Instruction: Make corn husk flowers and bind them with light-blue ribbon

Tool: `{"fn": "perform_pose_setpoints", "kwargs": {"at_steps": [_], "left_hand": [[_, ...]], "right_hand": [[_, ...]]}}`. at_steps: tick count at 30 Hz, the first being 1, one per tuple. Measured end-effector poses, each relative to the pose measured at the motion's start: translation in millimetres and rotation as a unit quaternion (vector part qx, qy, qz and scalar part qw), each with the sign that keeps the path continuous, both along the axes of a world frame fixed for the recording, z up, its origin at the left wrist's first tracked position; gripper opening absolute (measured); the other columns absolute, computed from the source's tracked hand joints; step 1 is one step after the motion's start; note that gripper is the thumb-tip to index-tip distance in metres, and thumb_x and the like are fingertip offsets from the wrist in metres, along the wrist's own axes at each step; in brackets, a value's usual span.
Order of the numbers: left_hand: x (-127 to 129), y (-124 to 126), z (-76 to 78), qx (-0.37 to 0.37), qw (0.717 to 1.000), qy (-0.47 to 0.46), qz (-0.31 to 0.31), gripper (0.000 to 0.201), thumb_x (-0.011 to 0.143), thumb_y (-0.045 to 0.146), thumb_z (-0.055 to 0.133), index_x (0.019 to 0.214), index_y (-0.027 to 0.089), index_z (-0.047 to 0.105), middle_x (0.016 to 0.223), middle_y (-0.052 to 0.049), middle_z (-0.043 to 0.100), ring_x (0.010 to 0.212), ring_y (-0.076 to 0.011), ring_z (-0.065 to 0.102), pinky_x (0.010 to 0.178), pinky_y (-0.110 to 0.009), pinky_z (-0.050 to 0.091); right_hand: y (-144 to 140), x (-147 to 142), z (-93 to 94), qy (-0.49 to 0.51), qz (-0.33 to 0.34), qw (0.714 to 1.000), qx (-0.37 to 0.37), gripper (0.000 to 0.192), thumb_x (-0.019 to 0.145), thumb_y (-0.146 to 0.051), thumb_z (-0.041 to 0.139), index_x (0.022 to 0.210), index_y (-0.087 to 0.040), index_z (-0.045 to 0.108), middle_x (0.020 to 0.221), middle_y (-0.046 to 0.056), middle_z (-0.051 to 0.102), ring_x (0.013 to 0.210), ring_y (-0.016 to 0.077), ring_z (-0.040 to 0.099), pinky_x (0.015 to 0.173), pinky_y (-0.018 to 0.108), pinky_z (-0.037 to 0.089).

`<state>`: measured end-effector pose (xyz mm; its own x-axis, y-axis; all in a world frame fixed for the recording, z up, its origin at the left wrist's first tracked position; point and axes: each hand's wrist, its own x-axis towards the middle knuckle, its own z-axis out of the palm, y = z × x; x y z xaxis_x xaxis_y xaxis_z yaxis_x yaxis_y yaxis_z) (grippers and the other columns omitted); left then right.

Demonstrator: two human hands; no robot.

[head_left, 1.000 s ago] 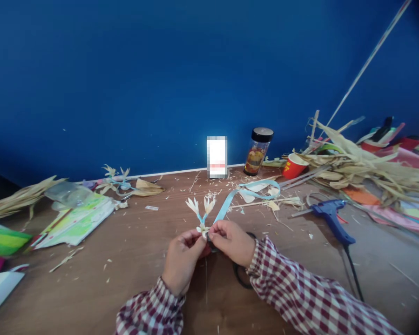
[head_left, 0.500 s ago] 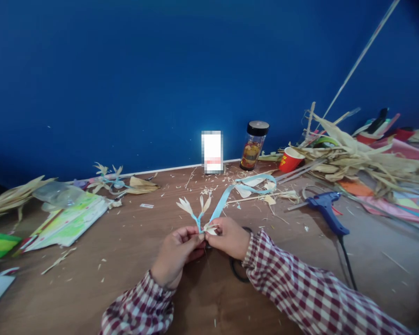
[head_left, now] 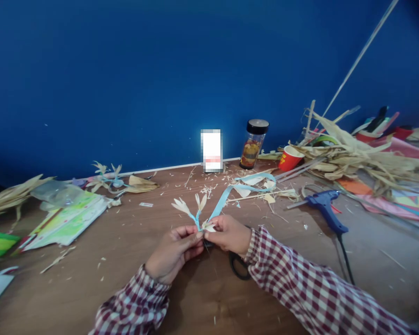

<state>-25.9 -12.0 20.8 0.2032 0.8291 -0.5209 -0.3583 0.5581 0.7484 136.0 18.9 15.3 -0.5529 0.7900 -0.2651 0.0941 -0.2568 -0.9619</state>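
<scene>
Left hand, right hand pinch husk flower sprig; blue ribbon trails

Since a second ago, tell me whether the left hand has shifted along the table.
Cannot tell: the left hand drifted left, but so did the jar, so the camera moved.

One view only — a camera on the person's head, looking forward and slightly down across the desk toward the blue wall, which fills the upper half. The left hand and right hand sit close, low and near centre, sleeves running off the bottom edge. Far things — the jar, the husks at right — look small, and the edges bend and darken.
</scene>
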Motion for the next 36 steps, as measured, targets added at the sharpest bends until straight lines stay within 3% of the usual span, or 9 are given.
{"fn": "perform_pose_setpoints", "kwargs": {"at_steps": [3,6,11,18,23,27,31,36], "left_hand": [[-2,0,0.9,0.022,0.998,-0.045,-0.023,0.020,0.069,0.018,0.067,0.088,0.013,0.066,0.067,-0.002,0.061,0.059,-0.0063,0.057,0.064,-0.020,0.053],[-3,2,0.1,0.025,0.997,-0.068,-0.037,0.020,0.071,0.018,0.065,0.089,0.012,0.066,0.063,0.000,0.058,0.057,-0.0048,0.055,0.064,-0.018,0.053],[-3,2,-2.0,0.014,0.997,-0.061,-0.037,0.018,0.067,0.019,0.068,0.084,0.011,0.068,0.062,0.000,0.057,0.056,-0.0040,0.052,0.062,-0.017,0.053],[-1,-1,0.6,0.027,0.999,-0.012,-0.035,0.016,0.065,0.025,0.069,0.076,0.013,0.068,0.062,0.000,0.057,0.056,-0.0054,0.052,0.057,-0.017,0.051],[-1,-1,4.7,0.043,0.998,0.036,-0.037,0.020,0.068,0.027,0.067,0.083,0.015,0.067,0.080,-0.005,0.063,0.070,-0.0096,0.056,0.055,-0.016,0.049],[-2,2,2.1,0.042,0.998,0.049,-0.011,0.020,0.062,0.026,0.072,0.076,0.012,0.068,0.068,-0.002,0.061,0.059,-0.0064,0.054,0.056,-0.015,0.049],[-4,3,-0.7,0.064,0.997,0.034,-0.009,0.018,0.063,0.024,0.071,0.075,0.011,0.067,0.066,-0.001,0.060,0.054,-0.0041,0.051,0.055,-0.013,0.047],[-5,0,3.7,0.070,0.997,0.031,-0.003,0.019,0.060,0.024,0.073,0.074,0.013,0.067,0.066,0.000,0.060,0.054,-0.0041,0.051,0.054,-0.014,0.046]], "right_hand": [[0,3,5.3,0.060,0.028,0.997,-0.038,0.019,0.073,-0.029,0.057,0.062,-0.017,0.048,0.038,-0.011,0.033,0.032,0.0029,0.024,0.031,0.016,0.017],[1,5,7.0,0.096,0.051,0.991,-0.075,0.022,0.071,-0.031,0.060,0.061,-0.016,0.047,0.042,-0.010,0.034,0.036,0.0026,0.024,0.032,0.015,0.016],[0,6,7.0,0.086,0.056,0.991,-0.085,0.022,0.070,-0.035,0.062,0.069,-0.014,0.055,0.051,-0.008,0.041,0.040,0.0024,0.028,0.032,0.013,0.015],[-1,3,2.4,0.041,0.035,0.996,-0.077,0.024,0.070,-0.037,0.061,0.078,-0.015,0.057,0.045,-0.010,0.040,0.036,0.0028,0.027,0.031,0.015,0.016],[3,2,-8.3,-0.019,0.007,1.000,-0.015,0.022,0.072,-0.033,0.059,0.087,-0.017,0.055,0.052,-0.008,0.047,0.036,0.0037,0.033,0.033,0.016,0.023],[2,2,-4.1,-0.072,-0.014,0.994,0.077,0.014,0.072,-0.027,0.058,0.081,-0.016,0.058,0.060,-0.005,0.052,0.043,0.0052,0.040,0.042,0.018,0.032],[-1,2,1.9,-0.131,-0.050,0.969,0.203,0.011,0.068,-0.021,0.062,0.077,-0.016,0.060,0.070,-0.002,0.059,0.064,0.0106,0.051,0.060,0.022,0.039],[4,8,5.2,-0.138,-0.047,0.971,0.188,0.023,0.065,-0.029,0.067,0.081,-0.016,0.057,0.068,-0.002,0.057,0.059,0.0098,0.050,0.056,0.022,0.039]]}}
